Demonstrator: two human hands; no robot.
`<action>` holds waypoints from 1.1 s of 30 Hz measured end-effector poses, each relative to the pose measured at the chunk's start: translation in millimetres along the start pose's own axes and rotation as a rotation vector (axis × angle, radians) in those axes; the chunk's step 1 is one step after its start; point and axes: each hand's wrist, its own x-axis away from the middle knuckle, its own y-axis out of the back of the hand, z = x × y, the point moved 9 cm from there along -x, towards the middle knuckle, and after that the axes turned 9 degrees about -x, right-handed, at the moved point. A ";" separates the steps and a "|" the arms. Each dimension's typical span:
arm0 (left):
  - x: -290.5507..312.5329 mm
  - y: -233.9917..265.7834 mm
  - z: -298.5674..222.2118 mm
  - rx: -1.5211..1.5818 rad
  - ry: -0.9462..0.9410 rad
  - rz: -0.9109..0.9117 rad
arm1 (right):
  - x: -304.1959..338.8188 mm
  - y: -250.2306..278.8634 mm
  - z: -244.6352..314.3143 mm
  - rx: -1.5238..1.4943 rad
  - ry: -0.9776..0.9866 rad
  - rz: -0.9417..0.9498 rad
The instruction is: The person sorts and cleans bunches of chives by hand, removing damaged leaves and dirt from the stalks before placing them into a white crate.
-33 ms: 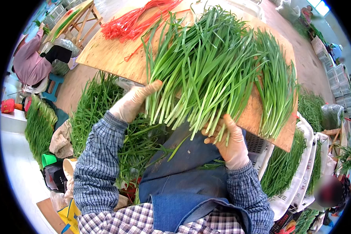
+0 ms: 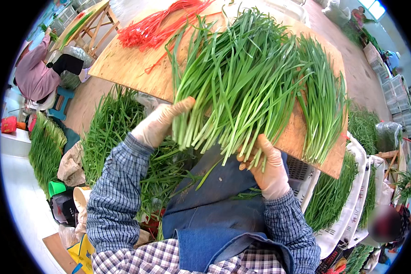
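Observation:
A broad, loose spread of garlic chives (image 2: 242,86) lies on the wooden board, leaf tips pointing away and pale cut ends hanging over the near edge. My left hand (image 2: 163,119), in a pale thin glove, grips the left side of the stems, thumb on top and fingers hidden underneath. Lower down, my right hand (image 2: 266,166), gloved too, has its fingers curled around several stem ends near the middle right. A separate bundle of chives (image 2: 322,100) rests on the board to the right, apart from both hands.
Red plastic ties (image 2: 153,27) are heaped on the wooden board (image 2: 123,64) at the far left. Loose chives (image 2: 109,132) are piled below it on the left. White crates (image 2: 338,223) holding chives stand at the right. A person in a pink top (image 2: 36,73) sits far left.
My left hand has shifted slightly right, pressing the left stems inward. The right hand has barely moved, a touch to the left.

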 end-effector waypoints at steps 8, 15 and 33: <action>14.3 -70.2 -18.1 0.001 -0.090 -0.026 | -6.9 -21.6 -6.3 0.012 0.037 -0.090; 62.2 -89.5 -2.5 -0.145 -0.117 0.043 | 44.4 -14.4 -33.4 0.096 -0.084 -0.085; 40.9 -109.5 -41.7 -0.893 -0.545 -0.233 | 20.0 -9.2 -50.2 -0.301 -0.005 0.159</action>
